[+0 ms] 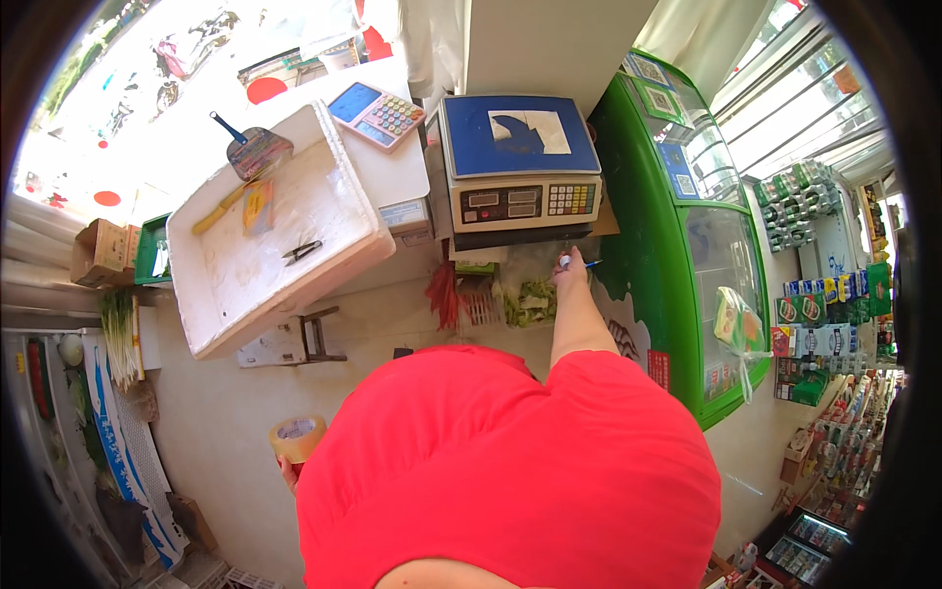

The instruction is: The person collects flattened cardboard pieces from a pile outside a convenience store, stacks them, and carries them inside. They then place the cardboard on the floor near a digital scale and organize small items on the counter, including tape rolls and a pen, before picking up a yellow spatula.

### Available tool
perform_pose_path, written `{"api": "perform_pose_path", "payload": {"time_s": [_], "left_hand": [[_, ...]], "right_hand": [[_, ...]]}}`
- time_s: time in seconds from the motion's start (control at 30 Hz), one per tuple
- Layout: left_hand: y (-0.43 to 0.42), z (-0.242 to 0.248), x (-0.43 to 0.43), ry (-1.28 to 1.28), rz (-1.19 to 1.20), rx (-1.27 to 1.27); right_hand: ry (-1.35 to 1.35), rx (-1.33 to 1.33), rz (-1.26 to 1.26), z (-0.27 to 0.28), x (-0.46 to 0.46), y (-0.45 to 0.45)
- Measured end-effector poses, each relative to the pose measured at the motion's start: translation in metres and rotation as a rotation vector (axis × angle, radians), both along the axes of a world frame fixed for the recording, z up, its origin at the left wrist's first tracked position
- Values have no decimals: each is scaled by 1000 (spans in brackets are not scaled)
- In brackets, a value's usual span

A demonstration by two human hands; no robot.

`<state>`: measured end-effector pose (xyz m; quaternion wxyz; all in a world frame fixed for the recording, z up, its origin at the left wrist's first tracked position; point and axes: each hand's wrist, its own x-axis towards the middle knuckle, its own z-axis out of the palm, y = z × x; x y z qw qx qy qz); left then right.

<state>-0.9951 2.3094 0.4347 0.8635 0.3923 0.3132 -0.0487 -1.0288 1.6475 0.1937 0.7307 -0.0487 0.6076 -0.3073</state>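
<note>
My right hand [571, 269] reaches out below the front of a price-computing scale [525, 202], its fingers closed around a blue pen [593, 263] and a small white item that I cannot identify. Beneath that hand are leafy greens [531, 300] and clear plastic. At the lower left, my left hand [288, 473] is mostly hidden by my red shirt; its fingers hold a roll of packing tape [297, 434]. A white foam box [272, 243] to the left contains a yellow-handled knife [218, 213], small black snips [302, 252] and a cleaver-like blade [257, 151] with a blue handle.
A pink calculator [376, 115] lies on the white counter beside the foam box. A green glass-door cooler [673, 243] stands close on my right. A small stool [294, 340] is below the box. Red plastic bags [443, 296] hang under the counter, and stocked shelves line the far right.
</note>
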Motion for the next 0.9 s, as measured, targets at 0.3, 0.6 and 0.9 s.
{"api": "perform_pose_path", "payload": {"time_s": [0.3, 0.6, 0.9], "left_hand": [[-45, 9, -11, -37, 29, 23], [-70, 11, -23, -45, 49, 12], [-71, 7, -23, -51, 16, 31]], "right_hand": [[-124, 18, 291, -36, -1, -40], [-185, 137, 360, -24, -27, -41], [-167, 108, 402, -17, -26, -38]]}}
